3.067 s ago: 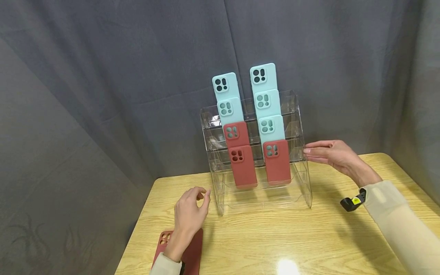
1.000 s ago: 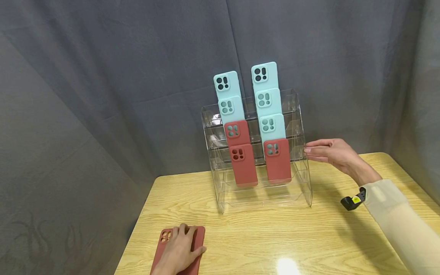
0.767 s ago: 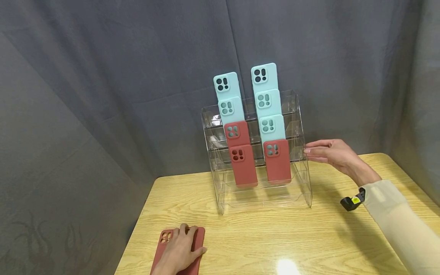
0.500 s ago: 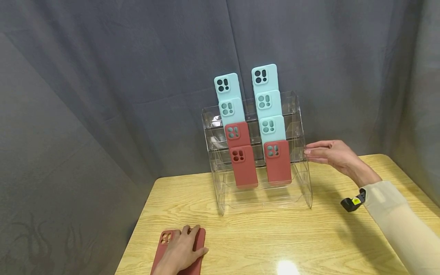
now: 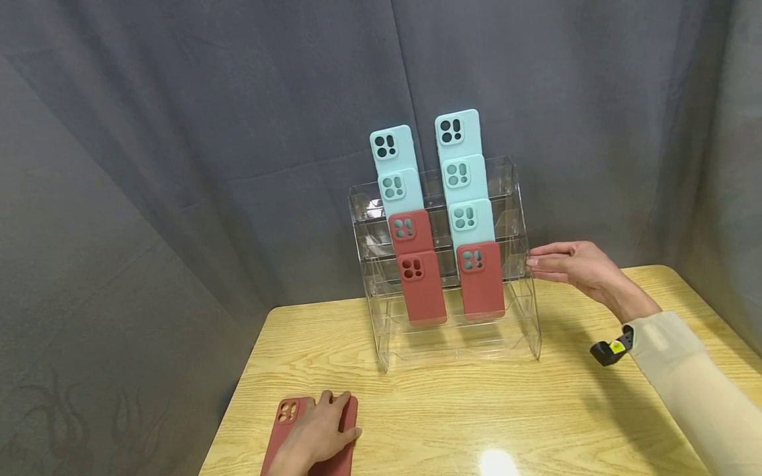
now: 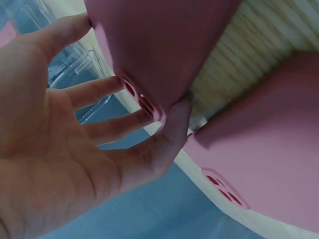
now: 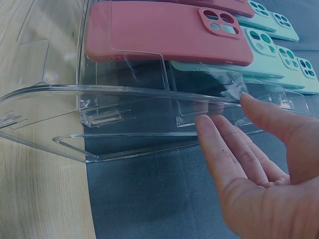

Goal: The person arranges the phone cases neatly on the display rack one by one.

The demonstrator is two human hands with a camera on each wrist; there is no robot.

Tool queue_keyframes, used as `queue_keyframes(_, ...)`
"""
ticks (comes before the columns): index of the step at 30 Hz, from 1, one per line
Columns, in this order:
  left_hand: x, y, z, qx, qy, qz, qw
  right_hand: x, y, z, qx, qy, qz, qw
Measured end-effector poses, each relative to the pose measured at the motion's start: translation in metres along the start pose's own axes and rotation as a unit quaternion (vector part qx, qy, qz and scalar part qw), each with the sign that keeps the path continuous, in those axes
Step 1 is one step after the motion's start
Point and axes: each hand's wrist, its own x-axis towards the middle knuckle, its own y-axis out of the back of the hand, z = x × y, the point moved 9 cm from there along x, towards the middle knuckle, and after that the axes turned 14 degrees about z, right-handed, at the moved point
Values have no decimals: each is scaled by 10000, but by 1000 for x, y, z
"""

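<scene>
In the head view, my left hand (image 5: 321,426) is over red phone cases at the table's near left. The left wrist view shows its thumb and fingers curled at the edges of one red phone case (image 6: 164,40), fingertips by the camera cutouts. A second red phone case (image 6: 264,144) lies beside it. My right hand (image 5: 571,266) is at the right side of a clear tiered display rack (image 5: 458,352); its fingers are nearly straight, and thumb and fingertips touch the side panel, as in the right wrist view. Much of the held case is hidden under my left hand in the head view.
Two columns of phone cases lean on the rack: mint ones (image 5: 471,225) above, red ones (image 5: 482,284) below. Grey curtains (image 5: 238,132) hang behind and beside the wooden table (image 5: 464,416).
My left hand, earlier raised beside the rack's left side, has come down onto the red phone cases and has since shifted slightly right. The right hand stays at the rack.
</scene>
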Motion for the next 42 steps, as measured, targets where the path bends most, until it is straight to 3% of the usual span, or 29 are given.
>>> queue_keyframes(10,2,4,4,-168,-115,256,9995,0,1,-2,81,-38,-11,10000)
queue_keyframes(21,2,16,26,-159,-480,737,9960,2,2,-2,-31,3,6,10000)
queue_keyframes(29,2,37,59,-202,-625,1564,9855,2,3,0,18,-53,38,10000)
queue_keyframes(38,2,53,104,153,-909,2519,9634,0,-2,-1,31,-52,-12,10000)
queue_keyframes(42,5,63,129,95,-1085,2743,9555,-1,-2,-1,31,-72,-23,10000)
